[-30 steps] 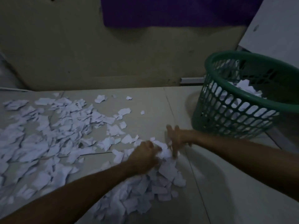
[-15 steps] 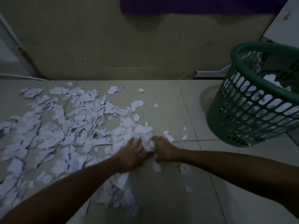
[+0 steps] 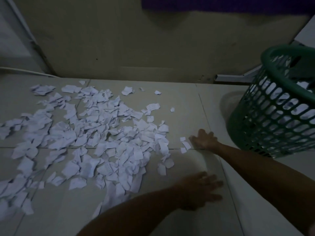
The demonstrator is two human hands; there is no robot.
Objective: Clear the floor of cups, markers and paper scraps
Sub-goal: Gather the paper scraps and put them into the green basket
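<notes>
A wide spread of white paper scraps [image 3: 95, 138] covers the tiled floor from the left edge to the middle. My right hand [image 3: 203, 139] lies flat on the floor, fingers spread, just right of a few loose scraps [image 3: 185, 144] at the pile's right edge. My left hand [image 3: 200, 189] is blurred, fingers straight, low over bare tile below and right of the pile, holding nothing. A green lattice basket [image 3: 272, 123] with scraps inside stands at the right. No cups or markers are visible.
A beige wall [image 3: 136, 48] runs along the back. A white bar [image 3: 230, 77] lies at the wall's foot behind the basket. A pale door frame [image 3: 20, 40] stands at the far left. Bare tile lies between the hands and the basket.
Both hands were pressed together in the scraps half a second ago. Now they are apart and empty, moved right off the pile; the view has shifted left.
</notes>
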